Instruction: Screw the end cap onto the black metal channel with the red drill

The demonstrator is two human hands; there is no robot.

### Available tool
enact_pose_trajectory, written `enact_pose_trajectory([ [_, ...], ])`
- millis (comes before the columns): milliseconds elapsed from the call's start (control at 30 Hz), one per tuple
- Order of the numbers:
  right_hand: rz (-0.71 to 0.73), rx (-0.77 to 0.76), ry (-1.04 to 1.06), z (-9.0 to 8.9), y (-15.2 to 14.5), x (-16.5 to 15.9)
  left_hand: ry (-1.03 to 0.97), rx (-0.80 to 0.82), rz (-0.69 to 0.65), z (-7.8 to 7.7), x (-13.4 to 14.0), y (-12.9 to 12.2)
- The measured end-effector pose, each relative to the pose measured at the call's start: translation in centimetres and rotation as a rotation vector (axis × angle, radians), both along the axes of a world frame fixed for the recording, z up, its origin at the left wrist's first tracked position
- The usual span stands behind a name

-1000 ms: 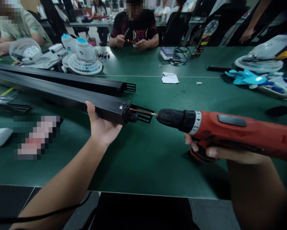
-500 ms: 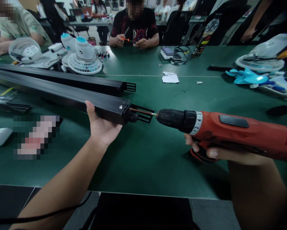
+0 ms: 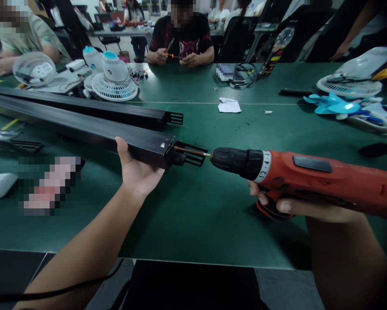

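The near black bar [image 3: 99,127] is extending across the left of the green table [image 3: 193,224], its right end carrying a slotted bracket [image 3: 204,158]. The left hand [image 3: 138,174] is supporting that end; its fingers are hidden beneath, so closure cannot be told. The right hand [image 3: 319,210] is gripping the red drill [image 3: 319,172], its long bit [image 3: 191,150] reaching the end face. Drilling work here appears unfinished; depth is not showing. The far bar [image 3: 116,108] is bearing a similar bracket.

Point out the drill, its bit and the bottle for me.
Drill [image 3: 306,176]: head view, on the red body.
Bit [image 3: 191,151]: head view, midway along the shaft.
Bottle [image 3: 276,51]: head view, on the side, around mid-height.
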State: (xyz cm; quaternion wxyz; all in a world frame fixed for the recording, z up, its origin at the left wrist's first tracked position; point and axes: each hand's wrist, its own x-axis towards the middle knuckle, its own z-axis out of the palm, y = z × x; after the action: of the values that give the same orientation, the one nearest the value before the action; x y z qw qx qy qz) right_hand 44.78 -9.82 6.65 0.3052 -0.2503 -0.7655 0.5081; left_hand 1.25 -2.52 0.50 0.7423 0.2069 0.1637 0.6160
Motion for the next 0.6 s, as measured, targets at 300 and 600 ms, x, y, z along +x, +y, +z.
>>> enact_pose_trajectory([
  [300, 0.059, -0.052, 0.090, -0.3, 0.5, 0.0, -0.037, 0.004, -0.025, -0.5, -0.2, 0.4],
  [600, 0.127, -0.051, 0.130, -1.0, 1.0, 0.4, 0.012, 0.020, 0.001, -0.8, -0.2, 0.5],
])
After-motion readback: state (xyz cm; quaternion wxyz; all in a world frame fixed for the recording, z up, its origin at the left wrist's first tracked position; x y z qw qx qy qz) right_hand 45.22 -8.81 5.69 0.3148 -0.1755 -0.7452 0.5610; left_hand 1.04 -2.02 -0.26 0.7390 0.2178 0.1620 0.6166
